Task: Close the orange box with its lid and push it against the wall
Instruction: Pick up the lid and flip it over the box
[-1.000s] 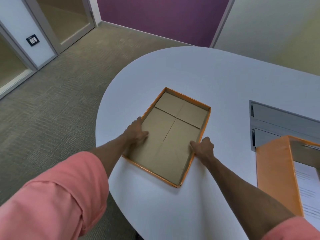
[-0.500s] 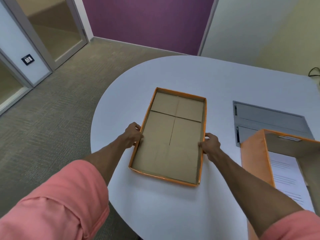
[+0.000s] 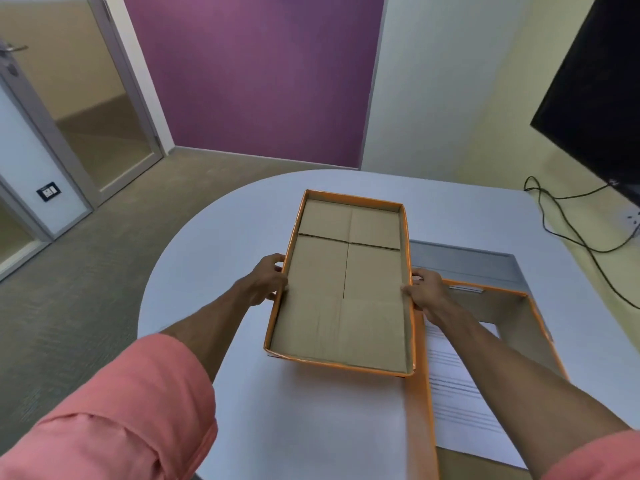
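Note:
The orange lid (image 3: pixel 344 289) is upside down, its brown cardboard inside facing up, and it hangs lifted above the white table (image 3: pixel 304 427). My left hand (image 3: pixel 265 280) grips its left rim and my right hand (image 3: pixel 424 289) grips its right rim. To the right stands the open orange box (image 3: pixel 420 410), with a printed sheet of paper (image 3: pixel 457 393) lying inside. The lid's right edge overlaps the box's left wall.
A grey panel (image 3: pixel 464 263) is set into the table behind the box. Black cables (image 3: pixel 568 216) run along the yellow wall on the right under a dark screen (image 3: pixel 599 91). Purple wall and glass doors lie beyond the table's rounded end.
Both hands took hold of the lid's long sides, raised it off the table and carried it right toward the box. The view tilted up.

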